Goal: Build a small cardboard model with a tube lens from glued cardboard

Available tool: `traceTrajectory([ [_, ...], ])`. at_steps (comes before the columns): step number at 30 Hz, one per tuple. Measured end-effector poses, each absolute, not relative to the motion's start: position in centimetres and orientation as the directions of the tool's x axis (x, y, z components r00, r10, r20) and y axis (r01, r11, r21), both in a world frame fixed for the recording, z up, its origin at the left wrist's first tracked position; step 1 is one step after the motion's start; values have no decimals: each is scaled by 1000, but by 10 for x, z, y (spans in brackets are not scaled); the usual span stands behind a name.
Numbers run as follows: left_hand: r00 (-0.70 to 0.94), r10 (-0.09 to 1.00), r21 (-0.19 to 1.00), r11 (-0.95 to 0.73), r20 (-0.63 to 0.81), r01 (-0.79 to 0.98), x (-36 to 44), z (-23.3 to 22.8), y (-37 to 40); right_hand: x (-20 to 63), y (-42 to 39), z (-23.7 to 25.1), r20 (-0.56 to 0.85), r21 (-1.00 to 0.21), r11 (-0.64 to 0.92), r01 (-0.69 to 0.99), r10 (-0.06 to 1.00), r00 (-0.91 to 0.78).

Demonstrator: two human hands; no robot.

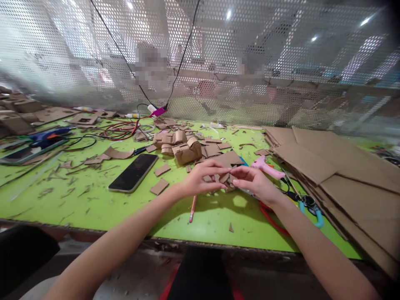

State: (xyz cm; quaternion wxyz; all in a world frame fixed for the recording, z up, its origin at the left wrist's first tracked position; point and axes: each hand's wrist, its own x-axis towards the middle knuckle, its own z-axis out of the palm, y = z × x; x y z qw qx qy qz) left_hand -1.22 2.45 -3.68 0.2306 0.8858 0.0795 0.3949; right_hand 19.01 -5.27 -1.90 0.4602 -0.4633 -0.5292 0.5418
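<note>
1. The left hand [201, 179] and the right hand [254, 183] meet above the green table [93, 200], fingertips close together, both pinched on a small cardboard piece [226, 180] held between them just over the tabletop.
2. Both hands are closed in a fingertip grip on that piece — thumbs and forefingers on its edges, the rest of the fingers curled loosely.
3. Under the left wrist a pink pencil [193, 209] lies on the table, pointing toward the near edge.
4. Just behind the right hand lies a pink glue gun [265, 167], and to the right of the wrist sits a pair of scissors with teal handles [312, 207], near a red cord [270, 216].
5. A black phone [133, 172] lies face up to the left of the hands, with flat cardboard scraps beside it.
6. Behind the hands stands a cluster of small folded cardboard shapes [184, 149] — some stacked, some tipped.
7. A stack of large cardboard sheets [337, 175] covers the right side of the table.
8. At far left lies a blue glue gun [46, 136], near a tangle of red and black wires [120, 129].
9. A perforated metal screen [250, 54] rises behind the table.
</note>
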Motion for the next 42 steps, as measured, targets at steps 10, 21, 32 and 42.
traceTrajectory([
  [10,669,321,427,-904,670,6,-11,-36,23,183,-49,-27,0,-1000,-2,-22,999,-54],
  [21,564,409,414,-902,717,127,-5,-40,8,179,-51,-22,9,-999,10,-35,1000,21],
  [32,508,369,337,-928,778,158,1,-38,-3,176,-53,-21,-102,-964,-91,-251,994,33],
  [42,542,470,475,-868,697,141,6,-48,-3,174,-53,-26,-155,-911,-158,-381,987,-40],
])
